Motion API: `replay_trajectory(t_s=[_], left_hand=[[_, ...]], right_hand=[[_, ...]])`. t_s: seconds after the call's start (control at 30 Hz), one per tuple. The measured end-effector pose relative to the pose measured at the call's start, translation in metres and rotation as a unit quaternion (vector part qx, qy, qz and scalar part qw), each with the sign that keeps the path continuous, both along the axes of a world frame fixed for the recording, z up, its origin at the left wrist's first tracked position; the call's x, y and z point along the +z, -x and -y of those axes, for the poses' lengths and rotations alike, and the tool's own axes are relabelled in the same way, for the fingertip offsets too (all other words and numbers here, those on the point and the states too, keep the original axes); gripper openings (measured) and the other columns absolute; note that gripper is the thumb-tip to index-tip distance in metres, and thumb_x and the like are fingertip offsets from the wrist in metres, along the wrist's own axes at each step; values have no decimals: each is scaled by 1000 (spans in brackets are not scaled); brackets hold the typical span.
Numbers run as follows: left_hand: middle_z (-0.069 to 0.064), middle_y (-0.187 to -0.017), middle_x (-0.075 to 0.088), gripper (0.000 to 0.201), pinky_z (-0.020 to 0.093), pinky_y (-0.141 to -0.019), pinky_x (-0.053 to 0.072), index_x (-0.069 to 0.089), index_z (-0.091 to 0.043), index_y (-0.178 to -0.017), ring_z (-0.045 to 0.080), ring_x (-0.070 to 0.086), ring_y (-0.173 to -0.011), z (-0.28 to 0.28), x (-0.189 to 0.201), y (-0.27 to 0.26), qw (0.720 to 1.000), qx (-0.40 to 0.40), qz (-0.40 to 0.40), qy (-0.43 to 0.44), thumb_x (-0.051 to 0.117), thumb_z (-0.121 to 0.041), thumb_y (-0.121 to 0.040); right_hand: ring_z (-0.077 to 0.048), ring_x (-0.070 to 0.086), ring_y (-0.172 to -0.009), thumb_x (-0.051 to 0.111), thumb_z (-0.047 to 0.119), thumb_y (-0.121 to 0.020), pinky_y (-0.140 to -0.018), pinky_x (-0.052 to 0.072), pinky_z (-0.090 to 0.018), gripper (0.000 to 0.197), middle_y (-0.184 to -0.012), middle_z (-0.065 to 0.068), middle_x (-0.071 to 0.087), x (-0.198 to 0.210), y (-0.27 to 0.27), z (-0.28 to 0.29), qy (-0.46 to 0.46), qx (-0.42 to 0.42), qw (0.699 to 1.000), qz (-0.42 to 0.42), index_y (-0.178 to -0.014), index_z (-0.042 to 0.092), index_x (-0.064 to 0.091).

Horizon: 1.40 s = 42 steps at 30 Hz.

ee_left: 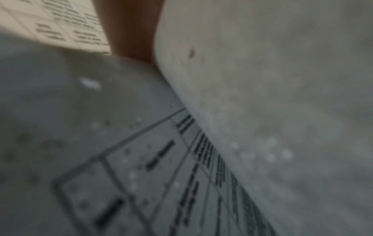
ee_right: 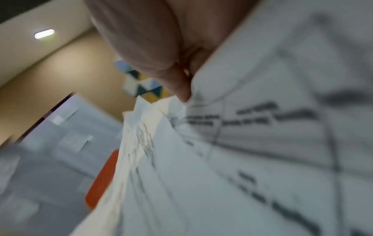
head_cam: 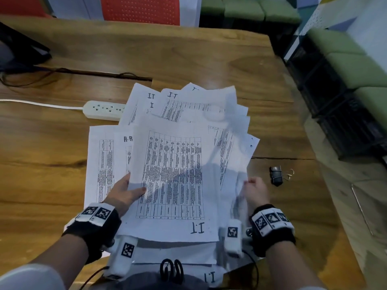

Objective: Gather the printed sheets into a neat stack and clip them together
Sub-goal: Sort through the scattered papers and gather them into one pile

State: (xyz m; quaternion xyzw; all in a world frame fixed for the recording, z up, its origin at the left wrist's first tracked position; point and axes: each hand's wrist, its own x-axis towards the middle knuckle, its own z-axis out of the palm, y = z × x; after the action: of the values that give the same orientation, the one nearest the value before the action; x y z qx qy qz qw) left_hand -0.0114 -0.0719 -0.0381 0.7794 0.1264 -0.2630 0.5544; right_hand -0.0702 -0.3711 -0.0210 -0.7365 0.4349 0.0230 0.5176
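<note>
Both grips clamped on the fanned printed sheets (head_cam: 173,174), left hand (head_cam: 123,193) and right hand (head_cam: 256,190) at opposite edges.

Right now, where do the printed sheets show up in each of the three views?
Head: printed sheets fanned mid-table, left hand and right hand gripping their sides.
Left wrist: sheets fill the frame, blurred.
Right wrist: sheets at centre and right, pinched by fingers.
Shared landmark: the printed table grid; the orange chair also shows in the right wrist view.
</note>
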Motion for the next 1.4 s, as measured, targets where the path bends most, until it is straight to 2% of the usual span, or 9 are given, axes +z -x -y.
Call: replay_trajectory(t_s=[0.2,0.33,0.5,0.67,0.93,1.03,1.2,1.3,1.4], left_hand=[[5,-102,63,41,39,-94,46,45,-11,-124,21,59,-96,17,3,4,997,-80,16,-7,59,-13,-86],[4,-77,63,25,30,-61,51,58,-13,-94,18,59,-68,11,19,-18,995,-87,17,-55,57,-37,-87],[14,-86,63,13,27,-58,46,62,-11,-93,23,54,-68,9,34,-65,999,24,38,-29,50,-17,-93],[1,-80,64,21,27,-67,50,66,-7,-106,17,56,-71,13,28,-60,985,-6,145,-91,60,-12,-87],[-5,-53,59,15,18,-52,40,60,-24,-73,8,54,-51,-1,17,-32,967,-53,199,-150,71,-15,-78],[-8,-42,57,24,11,-46,43,61,-17,-66,1,51,-42,-10,14,-27,988,-102,103,-49,63,1,-81],[-1,-60,68,18,24,-45,50,59,-3,-92,17,61,-49,-12,8,-30,993,-86,-34,70,55,12,-82],[10,-95,72,34,42,-77,57,56,-13,-111,26,71,-80,2,6,-35,994,-41,-10,103,57,8,-83],[-5,-89,72,26,52,-95,47,59,-30,-98,29,66,-96,4,0,-39,991,-116,46,49,56,-6,-89]], right_hand=[[-32,44,-127,45,79,-68,-104,36,-51,87,-140,-11,45,-4,5,-27,-304,-36,951,-29,-138,28,36],[-28,60,-96,61,4,-84,-90,48,-41,23,-113,-14,63,-8,7,-23,-166,38,985,9,-105,9,55],[-28,60,-85,61,-1,-82,-81,50,-39,16,-96,-17,62,-15,16,-17,-236,0,971,26,-86,11,51],[-38,39,-128,93,45,-13,-105,33,-47,149,-123,-15,44,-49,23,-2,-265,-30,963,44,-139,3,25],[-36,56,-108,91,44,-17,-101,40,-50,125,-114,-24,59,-35,26,-5,-276,-2,957,88,-122,-4,42],[-31,62,-92,92,35,-19,-76,57,-32,114,-98,-18,66,-39,26,-3,-281,-5,953,109,-117,-4,48],[-17,66,-54,92,32,-20,-54,54,-25,87,-58,-5,68,-37,22,0,-308,0,946,102,-92,-2,55],[-26,60,-62,90,45,-7,-57,51,-31,109,-74,-16,61,-37,19,1,-276,9,959,62,-97,-4,52],[-30,55,-97,82,44,-56,-81,47,-39,97,-120,-21,55,-21,11,-4,-223,54,973,19,-129,-3,38]])
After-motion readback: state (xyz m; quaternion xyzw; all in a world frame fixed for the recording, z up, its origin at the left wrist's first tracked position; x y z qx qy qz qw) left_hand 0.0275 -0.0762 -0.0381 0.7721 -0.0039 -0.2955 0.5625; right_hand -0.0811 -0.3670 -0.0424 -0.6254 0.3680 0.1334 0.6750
